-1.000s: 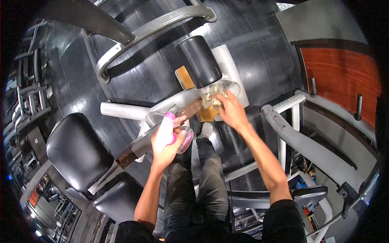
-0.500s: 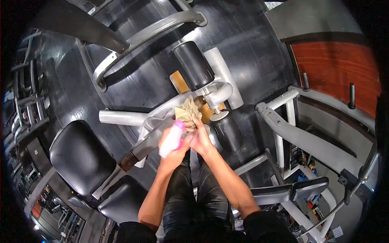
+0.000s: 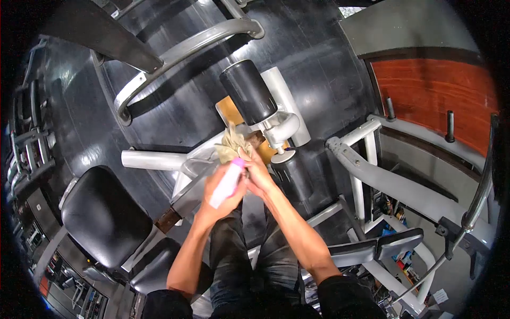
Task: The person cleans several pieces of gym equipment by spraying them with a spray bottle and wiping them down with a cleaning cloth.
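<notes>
My left hand (image 3: 219,192) is wrapped round a white bottle with a pink top (image 3: 226,186), which tilts up toward the right. Close against it, my right hand (image 3: 257,173) grips a crumpled beige cloth (image 3: 234,144) that sticks out beyond the fingers. Both hands meet in front of my body, above a grey metal machine frame (image 3: 194,183). Just past the cloth are a black roller pad (image 3: 248,91) and a second black roller (image 3: 293,174), joined by a silver bracket (image 3: 281,127).
A black padded seat back (image 3: 106,215) stands at the left, with a seat pad (image 3: 159,266) below it. A curved grey tube (image 3: 196,48) crosses the upper left. At the right are a grey machine frame (image 3: 393,170) and black pads (image 3: 353,253). Dark flooring (image 3: 324,69) surrounds the machines.
The view has shifted slightly, so the machines sit a little lower and to the left. The bottle and cloth remain in my hands, and the cloth's folds have changed shape.
</notes>
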The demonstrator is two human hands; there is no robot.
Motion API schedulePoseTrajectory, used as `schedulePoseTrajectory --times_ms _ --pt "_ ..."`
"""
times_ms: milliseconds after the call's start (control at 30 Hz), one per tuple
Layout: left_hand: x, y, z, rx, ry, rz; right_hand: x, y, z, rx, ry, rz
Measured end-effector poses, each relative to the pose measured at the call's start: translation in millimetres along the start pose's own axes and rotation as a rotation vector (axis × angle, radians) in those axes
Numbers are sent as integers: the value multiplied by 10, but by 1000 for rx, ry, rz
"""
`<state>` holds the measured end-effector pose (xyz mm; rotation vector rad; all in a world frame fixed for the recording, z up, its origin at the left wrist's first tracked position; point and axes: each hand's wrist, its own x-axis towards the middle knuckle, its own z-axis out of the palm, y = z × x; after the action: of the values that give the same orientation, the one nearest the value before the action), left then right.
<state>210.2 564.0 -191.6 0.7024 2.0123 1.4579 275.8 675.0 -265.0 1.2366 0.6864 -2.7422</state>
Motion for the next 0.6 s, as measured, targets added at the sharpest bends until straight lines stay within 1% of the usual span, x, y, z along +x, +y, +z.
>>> schedulePoseTrajectory --times_ms 33,67,133,167,200,233,267,300,333,400,467,500,533,567,600 --pt "-19 -81 20 -75 35 -54 188 19 -149 -214 84 -171" --pt "36 -4 -21 -135 33 -89 403 30 -303 -427 163 -342" --pt "49 -76 -23 -264 50 -134 609 -333 -391 -693 412 -593" --pt "46 -143 -31 -260 58 -140 708 -543 -450 -817 485 -691" --pt "22 -232 -33 -327 53 -198 802 -726 -527 -942 554 -787" --pt "0 -319 -20 -392 55 -254 923 -882 -621 -944 534 -779" --pt "-16 -417 24 -387 69 -261 1028 -1015 -721 -1019 574 -784" --pt "5 -480 73 -447 77 -294 1075 -1064 -781 -1094 618 -789" --pt "34 -518 110 -508 81 -325 1091 -1010 -811 -1094 612 -785" --pt "129 -527 192 -441 88 -316 1078 -880 -802 -1246 527 -790" --pt "236 -561 265 -420 167 -384 1016 -855 -789 -1292 515 -803" --pt "286 -572 325 -440 253 -322 981 -854 -775 -1366 486 -797" --pt "331 -598 340 -436 254 -319 941 -858 -766 -1441 456 -792" --pt "377 -624 355 -398 251 -301 900 -818 -740 -1428 445 -790" --pt "419 -606 376 -362 247 -287 855 -792 -702 -1443 449 -744"
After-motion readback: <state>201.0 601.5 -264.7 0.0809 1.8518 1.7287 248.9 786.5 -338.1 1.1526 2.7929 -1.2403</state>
